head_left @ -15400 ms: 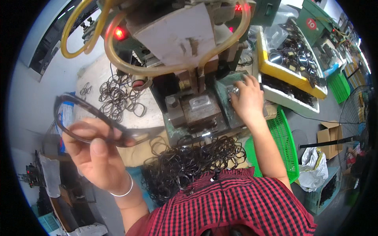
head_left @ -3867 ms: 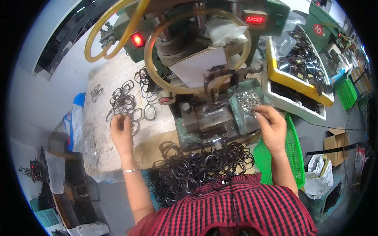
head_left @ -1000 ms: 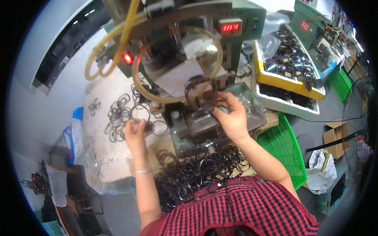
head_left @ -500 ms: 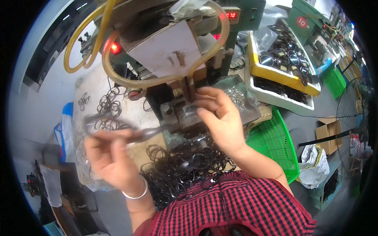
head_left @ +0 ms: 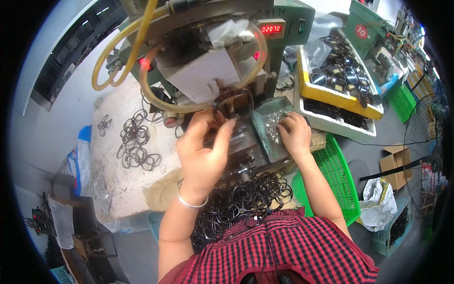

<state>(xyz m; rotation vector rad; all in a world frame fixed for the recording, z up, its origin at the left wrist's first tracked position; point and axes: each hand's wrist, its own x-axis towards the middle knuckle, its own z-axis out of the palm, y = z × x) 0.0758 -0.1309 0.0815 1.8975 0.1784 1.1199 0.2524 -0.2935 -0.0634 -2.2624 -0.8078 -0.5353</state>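
Note:
My left hand [head_left: 204,149] pinches a dark spectacle frame [head_left: 252,100] between thumb and fingers. It holds the frame up at the work point of the green press [head_left: 295,14], just below a white card [head_left: 205,78]. My right hand [head_left: 297,135] is over a green metal tray [head_left: 267,150] fixed at the press's right side. Its bent fingertips touch a heap of tiny silver metal parts [head_left: 273,130]; whatever lies between them is too small to make out. A tangled pile of dark spectacle frames [head_left: 246,196] lies just in front of my body.
More loose frames [head_left: 135,135] lie on the worktable [head_left: 111,189] at left. Yellow tubing [head_left: 99,66] loops over the press. On the right stand a yellow-edged foam box [head_left: 340,98] of dark-lensed glasses, a green basket [head_left: 347,182] and a fan [head_left: 421,137].
My left hand has swung right, bringing the spectacle frame from over the left of the table to the press. My right hand has left the press's work point for the tray of metal parts.

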